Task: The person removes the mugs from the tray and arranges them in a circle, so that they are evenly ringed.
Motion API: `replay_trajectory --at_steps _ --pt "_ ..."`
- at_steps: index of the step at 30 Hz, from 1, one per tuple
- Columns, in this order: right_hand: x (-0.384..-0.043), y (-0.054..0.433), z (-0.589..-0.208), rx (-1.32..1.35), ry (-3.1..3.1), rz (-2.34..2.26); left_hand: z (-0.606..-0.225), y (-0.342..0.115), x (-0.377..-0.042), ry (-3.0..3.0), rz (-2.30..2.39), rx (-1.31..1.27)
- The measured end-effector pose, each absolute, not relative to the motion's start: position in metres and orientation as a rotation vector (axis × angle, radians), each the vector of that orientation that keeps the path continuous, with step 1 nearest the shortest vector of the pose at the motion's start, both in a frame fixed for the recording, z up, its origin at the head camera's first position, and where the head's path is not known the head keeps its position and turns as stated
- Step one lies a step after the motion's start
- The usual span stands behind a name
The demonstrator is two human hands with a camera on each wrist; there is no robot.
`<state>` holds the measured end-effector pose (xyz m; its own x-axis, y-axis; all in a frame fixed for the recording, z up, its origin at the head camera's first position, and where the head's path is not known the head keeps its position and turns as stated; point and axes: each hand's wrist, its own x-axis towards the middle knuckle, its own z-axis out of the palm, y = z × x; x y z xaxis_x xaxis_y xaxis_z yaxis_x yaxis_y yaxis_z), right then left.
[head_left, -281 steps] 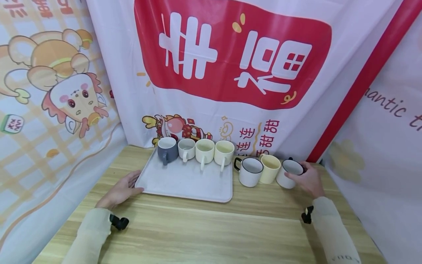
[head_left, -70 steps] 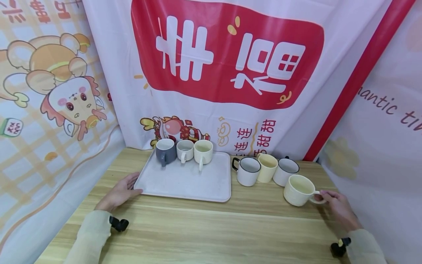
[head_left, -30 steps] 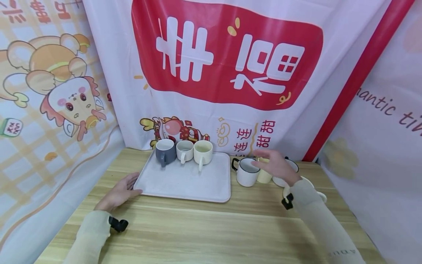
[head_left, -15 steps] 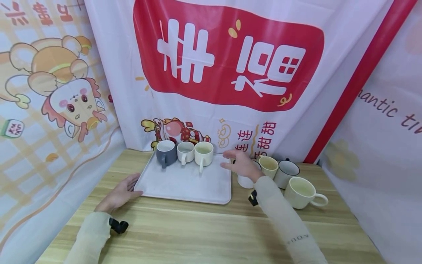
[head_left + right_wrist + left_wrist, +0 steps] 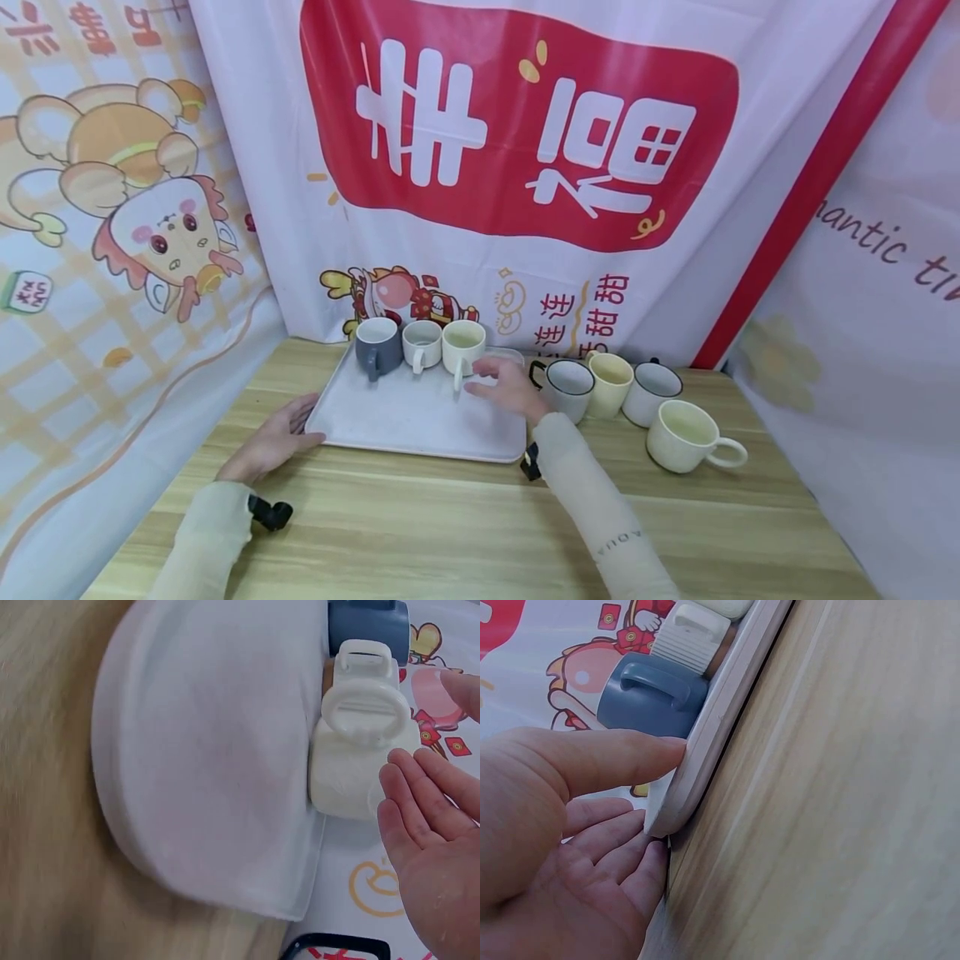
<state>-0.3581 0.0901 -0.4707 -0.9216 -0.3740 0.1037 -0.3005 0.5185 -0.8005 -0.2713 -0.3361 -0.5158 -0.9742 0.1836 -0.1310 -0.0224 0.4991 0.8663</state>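
Note:
A pale tray point(image 5: 405, 421) lies on the wooden table, bearing a row of 3 mugs along its back: a grey-blue mug point(image 5: 378, 348), a small white mug point(image 5: 422, 343) and a cream mug point(image 5: 461, 340), handles toward the front. My left hand point(image 5: 270, 435) holds the tray's front left corner, thumb on the front rim and fingers along the left side. Over the tray's right part, my right hand point(image 5: 510, 387) has its fingers extended and nothing in it. The right wrist view shows its fingertips close beside the cream mug point(image 5: 345, 780); contact is unclear.
Right of the tray stand a white black-rimmed mug point(image 5: 568, 396), a yellow mug point(image 5: 609, 385), another black-rimmed white mug point(image 5: 651, 396) and, nearer me, a larger cream mug point(image 5: 681, 442) with its handle to the right. A printed curtain point(image 5: 450, 225) hangs close behind.
The larger cream mug went from the tray to the table at the right, where my right hand released its handle. That hand then swept left to the tray. My left hand stayed put.

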Motion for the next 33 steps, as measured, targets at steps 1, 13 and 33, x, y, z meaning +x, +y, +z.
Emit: replay_trajectory --at_steps 1,13,33 --pt "-0.358 0.087 -0.474 -0.580 2.656 -1.391 -0.516 -0.336 -0.271 2.539 1.471 0.137" --pt "-0.362 0.049 -0.508 -0.459 2.628 -1.570 -0.517 -0.336 -0.270 2.541 1.476 0.128" --pt "-0.348 0.036 -0.500 0.009 2.442 -1.885 -0.518 -0.337 -0.270 2.531 1.505 0.156"
